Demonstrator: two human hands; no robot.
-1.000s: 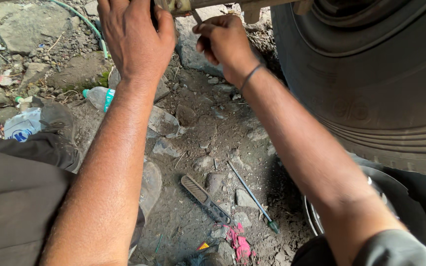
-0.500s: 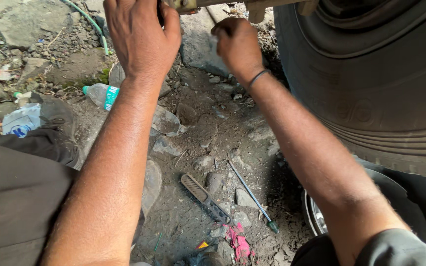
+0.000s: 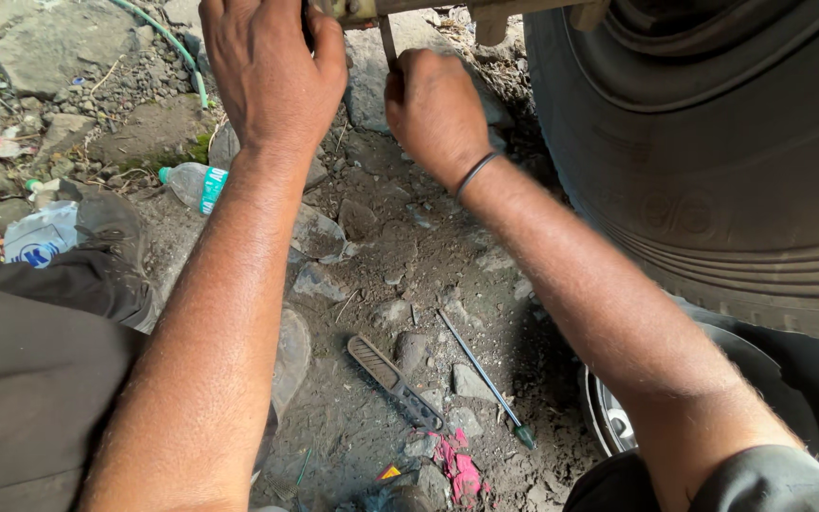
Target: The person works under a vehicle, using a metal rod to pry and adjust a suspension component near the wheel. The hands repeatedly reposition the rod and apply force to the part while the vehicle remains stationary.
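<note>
Clear bottle (image 3: 193, 185), teal label, perhaps empty, beside left hand (image 3: 272, 76)

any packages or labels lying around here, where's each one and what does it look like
Plastic bottle: lying on its side on the rocky ground left of the left forearm, clear with a green cap and a teal label band.
Plastic bag: crumpled on the ground at far left by the dark trouser leg, white with blue print.
Tyre: upper right, black, faint raised markings on its side.
No signs or screens.
</note>
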